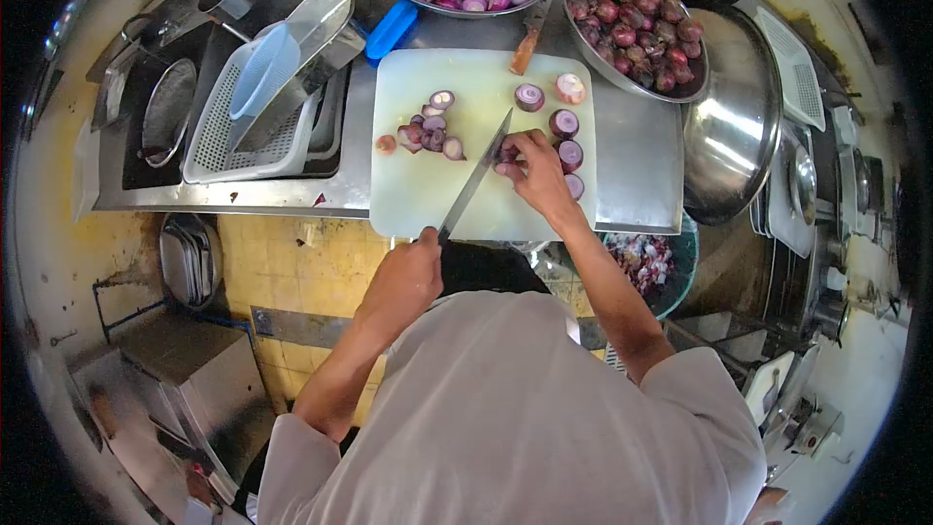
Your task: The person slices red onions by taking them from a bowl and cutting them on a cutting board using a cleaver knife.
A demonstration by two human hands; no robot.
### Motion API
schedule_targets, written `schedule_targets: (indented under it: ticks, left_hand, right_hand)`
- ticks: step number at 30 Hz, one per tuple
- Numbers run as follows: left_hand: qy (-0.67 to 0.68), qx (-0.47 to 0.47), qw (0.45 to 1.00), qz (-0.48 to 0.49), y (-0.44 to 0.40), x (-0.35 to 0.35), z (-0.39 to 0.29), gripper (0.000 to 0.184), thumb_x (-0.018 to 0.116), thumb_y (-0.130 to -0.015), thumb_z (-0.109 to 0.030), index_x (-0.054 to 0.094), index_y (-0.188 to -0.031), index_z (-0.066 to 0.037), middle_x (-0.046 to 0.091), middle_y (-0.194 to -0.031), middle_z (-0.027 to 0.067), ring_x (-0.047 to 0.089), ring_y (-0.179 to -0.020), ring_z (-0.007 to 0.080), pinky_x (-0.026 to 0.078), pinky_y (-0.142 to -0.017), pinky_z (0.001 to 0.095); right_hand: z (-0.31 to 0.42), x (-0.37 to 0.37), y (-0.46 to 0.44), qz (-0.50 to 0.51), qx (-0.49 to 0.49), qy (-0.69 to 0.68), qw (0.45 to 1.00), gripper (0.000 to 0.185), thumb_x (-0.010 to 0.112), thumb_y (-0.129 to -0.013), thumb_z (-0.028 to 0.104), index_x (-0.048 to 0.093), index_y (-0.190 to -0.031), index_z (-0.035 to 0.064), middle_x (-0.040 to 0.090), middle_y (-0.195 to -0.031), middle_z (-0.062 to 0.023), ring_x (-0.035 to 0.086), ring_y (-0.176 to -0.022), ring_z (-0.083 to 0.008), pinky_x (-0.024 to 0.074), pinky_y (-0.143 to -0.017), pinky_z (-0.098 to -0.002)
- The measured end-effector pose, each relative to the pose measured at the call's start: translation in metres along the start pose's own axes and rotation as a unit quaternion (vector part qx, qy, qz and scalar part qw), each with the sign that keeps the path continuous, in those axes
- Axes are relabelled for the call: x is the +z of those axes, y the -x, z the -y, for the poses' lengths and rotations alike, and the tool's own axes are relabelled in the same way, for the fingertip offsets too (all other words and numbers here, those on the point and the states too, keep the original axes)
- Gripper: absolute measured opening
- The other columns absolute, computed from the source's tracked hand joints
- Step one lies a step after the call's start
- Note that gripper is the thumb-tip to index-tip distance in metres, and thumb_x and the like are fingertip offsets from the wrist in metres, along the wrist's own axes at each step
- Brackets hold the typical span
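Note:
My left hand (403,277) is closed round the handle of a long kitchen knife (476,182), whose blade slants up and right over the white cutting board (408,209). Fingers bent, my right hand (535,170) grips a small red onion (506,154) beside the blade, mostly hidden by the fingers. Cut onion ends and pieces (432,128) lie in a group on the board's left half. Along its right side are several trimmed red onions, among them one cut-face-up onion (564,123) and a paler onion (570,88).
Behind the board stand a bowl of peeled onions (535,2) and a bowl of unpeeled onions (581,34). A blue handle (392,31) lies near the board. At left, a white basket (209,151) sits by the sink; a green bin with peelings (692,267) is below right.

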State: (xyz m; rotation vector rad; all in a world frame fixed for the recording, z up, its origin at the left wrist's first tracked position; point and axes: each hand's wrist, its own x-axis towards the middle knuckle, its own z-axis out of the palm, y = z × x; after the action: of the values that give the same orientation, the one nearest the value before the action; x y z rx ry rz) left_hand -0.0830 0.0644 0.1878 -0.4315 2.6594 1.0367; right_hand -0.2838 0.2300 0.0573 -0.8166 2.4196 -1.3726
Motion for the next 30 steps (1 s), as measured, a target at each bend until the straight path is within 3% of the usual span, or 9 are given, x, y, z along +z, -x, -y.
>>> schedule_targets:
  ticks: [6,10,13,16,18,21,24,26,30]
  left_hand:
    - [-0.027,0.011,0.999,-0.014,-0.064,0.066,0.033,0.016,0.056,-0.092,-0.004,0.053,-0.103,0.007,0.064,-0.077,0.0327,0.065,-0.076,0.0523,0.051,-0.067,0.0605]
    - [-0.016,0.093,0.992,-0.088,-0.061,0.059,0.056,0.02,0.057,-0.096,-0.008,0.055,-0.109,0.007,0.064,-0.074,0.0313,0.066,-0.067,0.0489,0.053,-0.063,0.0559]
    - [0.068,-0.012,0.997,-0.031,-0.047,0.038,0.062,0.018,0.057,-0.094,-0.008,0.057,-0.106,0.005,0.067,-0.081,0.0322,0.065,-0.083,0.0528,0.05,-0.077,0.0607]
    - [0.049,-0.015,0.997,-0.06,-0.045,0.029,0.069,0.018,0.058,-0.099,-0.013,0.057,-0.107,0.004,0.067,-0.076,0.0292,0.068,-0.073,0.0484,0.053,-0.068,0.0566]
    - [0.092,-0.138,0.986,-0.018,-0.045,0.011,0.054,0.018,0.058,-0.1,-0.013,0.057,-0.104,0.005,0.066,-0.071,0.0256,0.068,-0.061,0.0404,0.053,-0.058,0.0507]
    - [0.103,-0.128,0.986,-0.024,-0.047,0.018,0.066,0.02,0.058,-0.101,-0.014,0.056,-0.102,0.006,0.065,-0.067,0.0226,0.067,-0.054,0.0335,0.051,-0.051,0.0463]
    - [0.085,-0.103,0.99,-0.036,-0.047,0.036,0.082,0.024,0.057,-0.101,-0.013,0.057,-0.109,0.009,0.066,-0.07,0.0271,0.069,-0.06,0.04,0.053,-0.056,0.0494]
    - [0.067,-0.08,0.993,-0.056,-0.046,0.041,0.084,0.026,0.056,-0.101,-0.013,0.057,-0.113,0.01,0.066,-0.072,0.0289,0.069,-0.063,0.0427,0.053,-0.058,0.0504]
    - [0.09,-0.103,0.988,-0.072,-0.044,0.046,0.078,0.029,0.057,-0.1,-0.011,0.057,-0.118,0.011,0.067,-0.077,0.0319,0.068,-0.075,0.0493,0.052,-0.064,0.0541]
  right_hand:
    - [0.002,0.001,0.01,-0.006,-0.053,0.037,0.998,0.042,0.083,-0.071,-0.001,0.062,-0.107,0.0034,0.059,-0.103,-0.0174,0.063,-0.098,-0.0391,0.0521,-0.084,-0.0472]
    - [-0.001,-0.007,0.019,0.004,0.006,0.082,0.997,0.046,0.084,-0.067,0.005,0.055,-0.102,0.0043,0.06,-0.1,-0.018,0.06,-0.1,-0.0408,0.0495,-0.084,-0.0492]
    - [-0.009,-0.013,0.013,-0.037,-0.015,0.102,0.994,0.047,0.083,-0.067,0.009,0.056,-0.105,0.0059,0.062,-0.101,-0.016,0.06,-0.101,-0.0388,0.0482,-0.086,-0.0479]
    - [-0.008,-0.02,-0.007,-0.101,-0.057,0.164,0.98,0.047,0.082,-0.067,0.011,0.06,-0.109,0.0075,0.065,-0.104,-0.0137,0.059,-0.105,-0.0373,0.0465,-0.086,-0.0489]
    - [-0.013,-0.028,-0.021,-0.113,-0.06,0.252,0.959,0.046,0.079,-0.068,0.014,0.063,-0.111,0.0092,0.067,-0.106,-0.0102,0.056,-0.112,-0.0358,0.0438,-0.085,-0.0514]
    - [-0.02,-0.041,-0.028,-0.141,-0.09,0.242,0.956,0.04,0.078,-0.068,0.013,0.065,-0.106,0.0089,0.067,-0.105,-0.0088,0.055,-0.113,-0.0346,0.0433,-0.086,-0.0507]
    - [-0.029,-0.094,-0.061,-0.165,-0.113,0.15,0.968,0.027,0.079,-0.071,0.015,0.068,-0.094,0.0072,0.068,-0.099,-0.0134,0.06,-0.105,-0.0367,0.0455,-0.09,-0.0484]
    - [-0.062,-0.131,-0.102,-0.293,-0.141,0.179,0.928,0.025,0.079,-0.074,0.017,0.07,-0.094,0.0056,0.07,-0.097,-0.0155,0.063,-0.1,-0.0381,0.0485,-0.092,-0.0462]
    - [-0.122,-0.199,-0.184,-0.266,0.047,0.228,0.935,0.037,0.083,-0.074,0.026,0.071,-0.101,0.0029,0.073,-0.108,-0.0219,0.069,-0.102,-0.0433,0.0544,-0.09,-0.0505]
